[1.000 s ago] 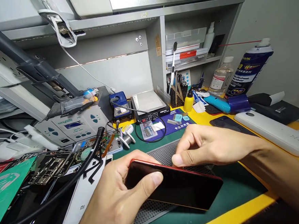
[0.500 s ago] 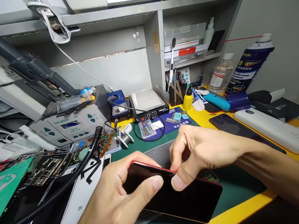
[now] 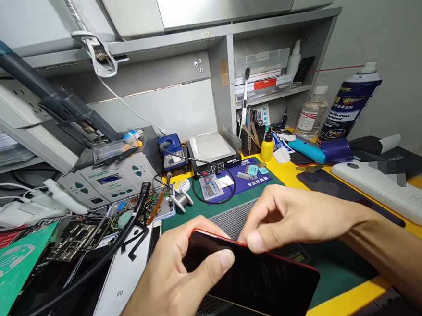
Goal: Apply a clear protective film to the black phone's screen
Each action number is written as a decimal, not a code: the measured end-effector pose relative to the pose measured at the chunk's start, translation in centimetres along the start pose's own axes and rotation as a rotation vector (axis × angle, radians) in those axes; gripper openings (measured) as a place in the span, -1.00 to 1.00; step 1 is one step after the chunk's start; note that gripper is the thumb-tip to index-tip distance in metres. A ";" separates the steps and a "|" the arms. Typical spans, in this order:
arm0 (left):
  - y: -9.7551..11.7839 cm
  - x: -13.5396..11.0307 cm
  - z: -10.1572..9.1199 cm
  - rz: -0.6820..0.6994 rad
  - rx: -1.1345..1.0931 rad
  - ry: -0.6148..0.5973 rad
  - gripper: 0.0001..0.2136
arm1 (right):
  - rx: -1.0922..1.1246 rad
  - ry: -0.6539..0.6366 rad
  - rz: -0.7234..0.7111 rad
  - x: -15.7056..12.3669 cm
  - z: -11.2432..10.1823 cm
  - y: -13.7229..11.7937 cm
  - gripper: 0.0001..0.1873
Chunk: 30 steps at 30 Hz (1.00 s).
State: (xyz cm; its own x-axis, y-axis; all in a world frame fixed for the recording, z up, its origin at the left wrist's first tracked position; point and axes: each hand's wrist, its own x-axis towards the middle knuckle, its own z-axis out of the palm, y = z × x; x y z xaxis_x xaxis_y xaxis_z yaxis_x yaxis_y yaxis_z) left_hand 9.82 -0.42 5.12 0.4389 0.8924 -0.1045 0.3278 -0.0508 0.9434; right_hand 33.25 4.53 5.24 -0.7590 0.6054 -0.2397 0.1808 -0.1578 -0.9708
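A smartphone (image 3: pixel 263 284) with a dark screen and a red side edge is held tilted above the bench. My left hand (image 3: pixel 183 270) wraps around its left end, thumb flat on the glass and fingers behind. My right hand (image 3: pixel 290 215) is closed in a pinch at the upper long edge, the thumb tip over the rim and the forefinger behind it. Whether anything small sits in that pinch is hidden. Under the phone lies a grey perforated plate (image 3: pixel 233 220) on a green mat (image 3: pixel 337 264).
Left stand a hot air station (image 3: pixel 107 179), a black hose (image 3: pixel 129 226), circuit boards (image 3: pixel 72 235) and a white phone back (image 3: pixel 115 290). A solder spool (image 3: pixel 180 200) and a yellow bottle (image 3: pixel 267 148) sit behind. Right are a dark phone (image 3: pixel 347 196) and a spray can (image 3: pixel 350 105).
My right thumb has slid up from the screen toward the phone's upper edge. My left hand keeps its hold. The whole view has shifted slightly, with the background lower in the frame.
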 end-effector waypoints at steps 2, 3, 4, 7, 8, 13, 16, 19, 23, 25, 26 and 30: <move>-0.1 0.1 0.0 -0.012 -0.002 -0.021 -0.76 | -0.020 0.068 0.014 -0.2 0.6 0.0 -0.67; -0.1 0.2 0.0 -0.016 -0.009 -0.024 -0.76 | -0.026 0.101 0.024 -0.2 0.9 0.1 -0.67; -0.1 0.2 0.0 -0.016 -0.015 -0.017 -0.77 | -0.040 0.131 0.033 -0.2 1.2 0.1 -0.71; -0.2 0.4 0.2 0.005 0.004 0.017 -0.82 | -0.070 0.175 0.059 0.0 1.6 0.1 -0.78; -0.2 0.4 0.2 0.009 0.012 0.019 -0.82 | -0.061 0.178 0.057 0.1 1.6 0.1 -0.79; -0.3 0.2 0.3 -0.006 0.023 0.034 -0.80 | 0.072 0.129 0.039 0.8 1.2 0.0 -0.84; -0.2 0.0 0.5 -0.017 0.004 0.022 -0.78 | 0.125 0.105 0.030 0.9 0.9 0.2 -0.87; -0.1 -0.1 0.5 -0.018 -0.018 0.027 -0.75 | 0.107 0.073 0.009 0.7 0.6 0.4 -0.79; -0.1 -0.1 0.4 0.007 -0.021 0.045 -0.77 | 0.039 0.074 -0.030 0.2 0.3 0.8 -0.60; -0.2 -0.2 0.3 0.003 -0.031 0.044 -0.78 | -0.013 0.093 -0.055 0.1 0.3 0.9 -0.55; -0.3 -0.2 0.3 0.001 -0.031 0.046 -0.79 | -0.044 0.105 -0.061 0.1 0.4 0.9 -0.54; -0.4 -0.3 0.2 0.026 0.037 0.096 -0.78 | -0.100 0.186 -0.061 0.0 1.5 0.4 -0.65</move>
State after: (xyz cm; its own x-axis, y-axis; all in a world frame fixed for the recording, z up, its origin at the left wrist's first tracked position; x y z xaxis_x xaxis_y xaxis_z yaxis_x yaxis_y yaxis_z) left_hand 9.71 -0.71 4.69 0.3661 0.9294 -0.0475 0.3489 -0.0898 0.9329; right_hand 32.39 3.26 4.85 -0.6436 0.7463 -0.1697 0.2067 -0.0439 -0.9774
